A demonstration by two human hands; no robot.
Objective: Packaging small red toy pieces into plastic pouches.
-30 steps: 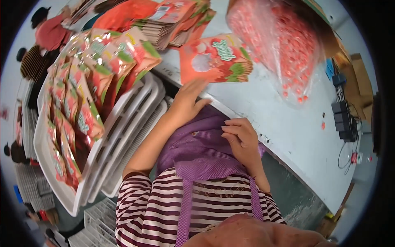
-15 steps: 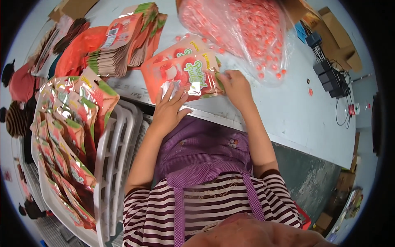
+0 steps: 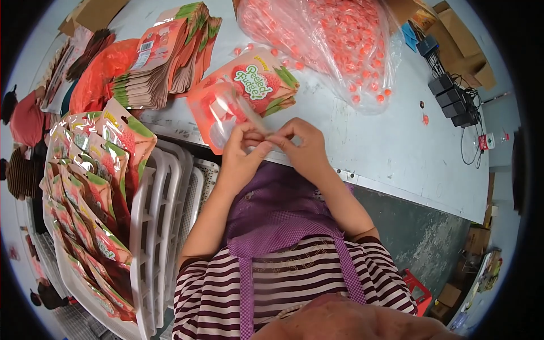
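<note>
Pouch [image 3: 217, 110], glossy film: your left hand [image 3: 242, 154] and right hand [image 3: 305, 148] pinch its end. Its long axis slants forward-left.

The left hand [image 3: 245, 148] and right hand [image 3: 304, 146] are bare. Just below them is a purple apron [image 3: 277, 224], its checked straps [image 3: 246, 283] lying over a maroon-and-white striped shirt [image 3: 306, 283]. The striped sleeves [image 3: 195, 275] end well short of the hands. Farther below them, a beaded design [image 3: 292, 259] decorates the shirt.
</note>
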